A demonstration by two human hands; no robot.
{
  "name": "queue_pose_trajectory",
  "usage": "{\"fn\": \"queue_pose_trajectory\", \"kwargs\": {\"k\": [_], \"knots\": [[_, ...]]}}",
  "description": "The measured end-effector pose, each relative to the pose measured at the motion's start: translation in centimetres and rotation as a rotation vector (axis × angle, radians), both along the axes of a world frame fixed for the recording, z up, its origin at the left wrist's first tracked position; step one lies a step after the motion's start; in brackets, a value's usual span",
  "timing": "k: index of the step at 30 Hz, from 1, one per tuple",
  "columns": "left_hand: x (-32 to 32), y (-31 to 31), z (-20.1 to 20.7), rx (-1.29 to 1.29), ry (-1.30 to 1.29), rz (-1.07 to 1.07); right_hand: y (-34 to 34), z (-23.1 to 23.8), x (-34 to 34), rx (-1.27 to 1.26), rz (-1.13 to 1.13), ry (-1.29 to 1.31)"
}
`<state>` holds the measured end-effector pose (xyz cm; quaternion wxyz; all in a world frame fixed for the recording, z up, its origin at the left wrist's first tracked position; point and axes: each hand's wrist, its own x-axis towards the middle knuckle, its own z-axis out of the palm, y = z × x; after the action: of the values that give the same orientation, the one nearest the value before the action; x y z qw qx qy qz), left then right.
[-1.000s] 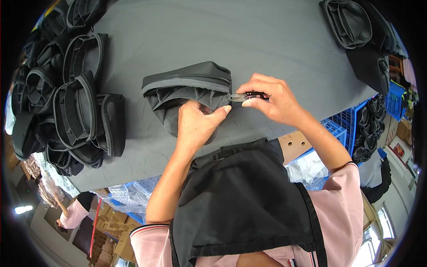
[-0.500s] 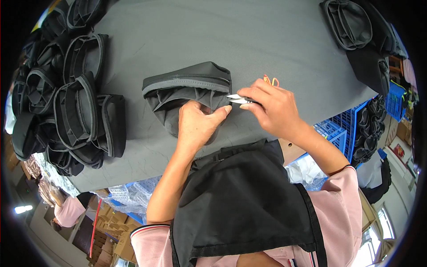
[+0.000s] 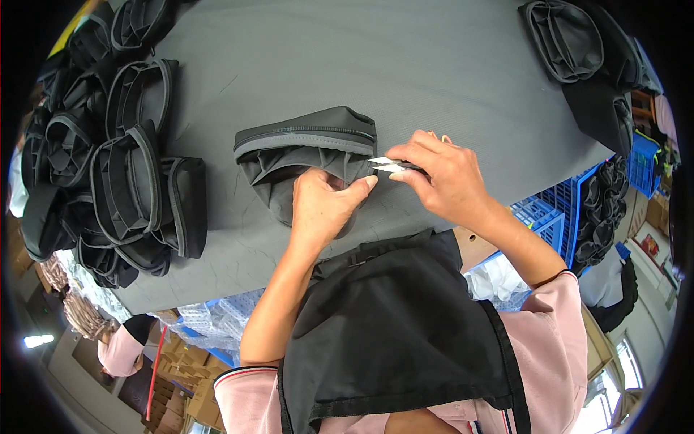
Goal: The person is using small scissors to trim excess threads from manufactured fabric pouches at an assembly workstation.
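Gripping black fabric zip pouch (image 3: 332, 124) by its right end in left hand (image 3: 319, 207), with thumb outside and fingertips partly hidden in mouth. Grasping small dark-handled metal thread snips (image 3: 391, 168) in right hand (image 3: 452, 179), with 2 blades parted at pouch's right edge; can't tell if touching. Got pouch on grey worktable (image 3: 463, 72) near front edge, between heap of black zip pouches (image 3: 148, 181) on left and smaller black pouch group (image 3: 567, 43) at far right corner.
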<state>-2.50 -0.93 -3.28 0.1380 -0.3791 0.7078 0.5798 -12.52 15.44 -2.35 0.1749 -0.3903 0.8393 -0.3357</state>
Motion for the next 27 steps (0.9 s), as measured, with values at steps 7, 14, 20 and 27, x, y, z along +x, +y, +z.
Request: {"fn": "queue_pose_trajectory", "kwargs": {"k": [7, 14, 20, 27], "knots": [[0.6, 0.0, -1.1, 0.018, 0.070, 0.032, 0.0, -0.1, 0.2, -0.062, 0.058, 0.175], [0.5, -0.2, -1.1, -0.005, 0.045, 0.050, 0.2, -0.9, 0.0, -0.154, -0.093, -0.214], [0.6, -0.5, -1.4, 0.029, 0.066, -0.003, -1.1, -1.2, 1.1, -0.273, -0.403, -0.767], [0.3, -0.8, -0.1, 0.074, 0.005, 0.014, -2.0, -2.7, 0.8, -0.249, -0.275, -0.811]]}}
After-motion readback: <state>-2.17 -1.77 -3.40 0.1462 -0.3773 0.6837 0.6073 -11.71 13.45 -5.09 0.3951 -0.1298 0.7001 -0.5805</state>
